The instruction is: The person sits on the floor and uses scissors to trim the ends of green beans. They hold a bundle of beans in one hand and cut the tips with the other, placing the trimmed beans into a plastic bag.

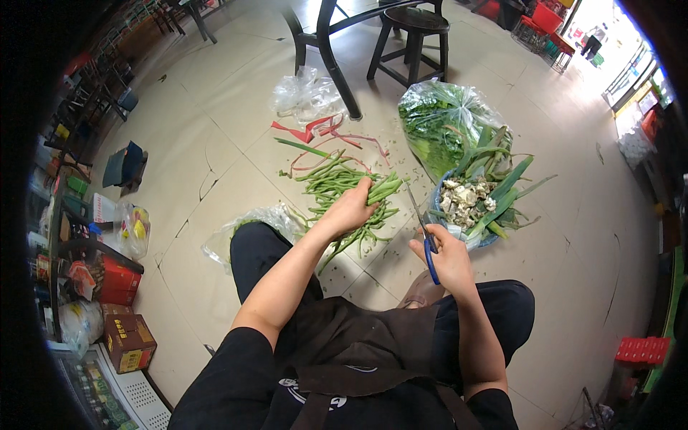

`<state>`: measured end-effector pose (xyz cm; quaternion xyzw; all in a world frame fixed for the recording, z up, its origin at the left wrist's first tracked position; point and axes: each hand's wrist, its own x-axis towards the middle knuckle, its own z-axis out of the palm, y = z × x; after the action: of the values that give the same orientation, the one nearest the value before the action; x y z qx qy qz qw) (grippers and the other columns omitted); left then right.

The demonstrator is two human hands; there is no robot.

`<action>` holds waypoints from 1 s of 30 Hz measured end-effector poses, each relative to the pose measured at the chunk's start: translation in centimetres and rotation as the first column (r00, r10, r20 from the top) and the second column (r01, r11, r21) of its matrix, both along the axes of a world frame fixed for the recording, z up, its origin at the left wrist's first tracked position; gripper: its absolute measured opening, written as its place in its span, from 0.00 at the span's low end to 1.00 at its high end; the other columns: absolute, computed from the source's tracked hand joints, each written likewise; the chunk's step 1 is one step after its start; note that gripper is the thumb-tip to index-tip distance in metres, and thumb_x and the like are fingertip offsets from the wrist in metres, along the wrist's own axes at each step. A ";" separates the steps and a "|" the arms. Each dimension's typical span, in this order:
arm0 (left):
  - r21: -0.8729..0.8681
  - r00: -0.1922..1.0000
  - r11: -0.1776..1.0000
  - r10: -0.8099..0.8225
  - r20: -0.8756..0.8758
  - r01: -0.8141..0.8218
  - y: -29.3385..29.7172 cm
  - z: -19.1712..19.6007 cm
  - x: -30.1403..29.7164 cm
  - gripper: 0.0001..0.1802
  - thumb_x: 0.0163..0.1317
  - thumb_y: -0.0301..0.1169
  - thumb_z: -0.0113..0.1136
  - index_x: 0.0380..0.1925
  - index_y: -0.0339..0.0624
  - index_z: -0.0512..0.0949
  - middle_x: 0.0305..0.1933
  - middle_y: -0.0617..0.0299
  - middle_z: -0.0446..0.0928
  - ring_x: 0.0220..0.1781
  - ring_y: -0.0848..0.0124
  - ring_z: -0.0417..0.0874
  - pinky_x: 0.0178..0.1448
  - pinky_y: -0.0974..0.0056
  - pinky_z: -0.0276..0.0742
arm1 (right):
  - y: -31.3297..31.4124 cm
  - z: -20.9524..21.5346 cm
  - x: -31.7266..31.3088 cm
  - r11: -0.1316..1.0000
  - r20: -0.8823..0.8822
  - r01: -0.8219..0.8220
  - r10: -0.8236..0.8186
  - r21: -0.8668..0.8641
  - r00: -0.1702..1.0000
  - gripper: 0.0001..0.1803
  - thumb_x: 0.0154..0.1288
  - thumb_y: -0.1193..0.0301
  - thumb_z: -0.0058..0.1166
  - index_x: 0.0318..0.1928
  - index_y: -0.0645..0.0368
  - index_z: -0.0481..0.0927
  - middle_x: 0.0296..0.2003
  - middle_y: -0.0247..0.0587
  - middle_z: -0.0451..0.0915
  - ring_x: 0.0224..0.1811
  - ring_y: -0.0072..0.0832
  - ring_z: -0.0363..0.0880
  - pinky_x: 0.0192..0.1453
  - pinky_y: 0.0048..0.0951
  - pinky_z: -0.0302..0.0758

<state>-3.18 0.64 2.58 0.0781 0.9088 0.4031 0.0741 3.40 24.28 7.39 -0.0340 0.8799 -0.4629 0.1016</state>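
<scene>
Gripping a bunch of green beans [344, 188] from the floor pile, the left hand [349, 210] curls closed around them. Just right, the right hand [448, 259] clasps blue-handled scissors [423, 229]. Most beans look untrimmed; far right, a basin [438, 188] holds scraps.

One pile of green beans [342, 192], one pair of scissors [424, 233], one blue bowl [438, 192], one bag of greens [441, 125], two stools [412, 32], three cardboard boxes [129, 342] at lower left.

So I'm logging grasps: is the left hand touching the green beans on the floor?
Touching. The head view shows the left hand pressed onto the green beans, fingers curled over several pods.
</scene>
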 end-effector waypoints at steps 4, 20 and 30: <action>-0.038 0.999 0.999 -0.017 -0.028 0.016 0.1 0.1 0.1 0.21 0.62 0.32 0.60 0.48 0.35 0.62 0.39 0.35 0.78 0.45 0.39 0.78 0.47 0.45 0.72 | 0.0 -0.3 -0.1 0.997 -0.036 -0.002 0.005 0.073 0.999 0.22 0.57 0.61 0.67 0.45 0.64 0.79 0.18 0.32 0.70 0.22 0.18 0.64 0.29 0.24 0.66; 0.751 0.879 0.658 -0.320 0.352 -0.061 -0.2 1.9 -0.3 0.26 0.66 0.29 0.58 0.60 0.38 0.59 0.50 0.51 0.80 0.31 0.77 0.76 0.37 0.71 0.76 | 0.2 -1.2 -0.9 0.829 0.126 0.263 -0.231 -0.494 0.965 0.14 0.67 0.65 0.59 0.45 0.62 0.76 0.24 0.28 0.75 0.22 0.13 0.72 0.25 0.16 0.69; 0.948 0.709 0.065 -0.649 0.276 -0.310 -0.4 1.7 0.3 0.26 0.64 0.28 0.54 0.60 0.23 0.66 0.46 0.58 0.78 0.38 0.80 0.76 0.43 0.73 0.75 | 0.1 -0.9 -0.8 0.804 0.094 0.242 -0.228 -0.543 0.969 0.14 0.67 0.66 0.59 0.45 0.62 0.76 0.22 0.29 0.75 0.21 0.14 0.72 0.25 0.16 0.68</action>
<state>-2.92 0.27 4.29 0.0763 0.2707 0.8840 0.3733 2.65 24.37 6.46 0.0532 0.7057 -0.7054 0.0402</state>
